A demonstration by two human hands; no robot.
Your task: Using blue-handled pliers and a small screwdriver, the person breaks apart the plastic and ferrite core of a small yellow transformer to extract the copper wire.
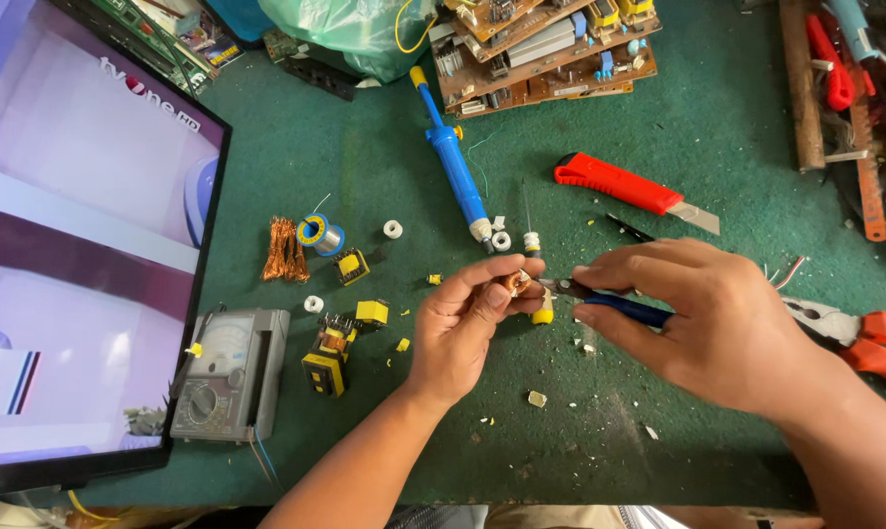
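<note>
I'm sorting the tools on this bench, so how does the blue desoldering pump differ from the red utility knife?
The blue desoldering pump is a round tube with a yellow plunger end, while the red utility knife is flat with a bare metal blade out. The pump lies nearly upright in the view, tip toward the person; the knife lies slanted, blade pointing right. The pump is longer. Both lie untouched on the green mat, beyond both hands.

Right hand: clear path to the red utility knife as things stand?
Probably not straight away: the right hand already grips blue-handled pliers. The red utility knife lies just beyond it on bare green mat, nothing between.
</note>
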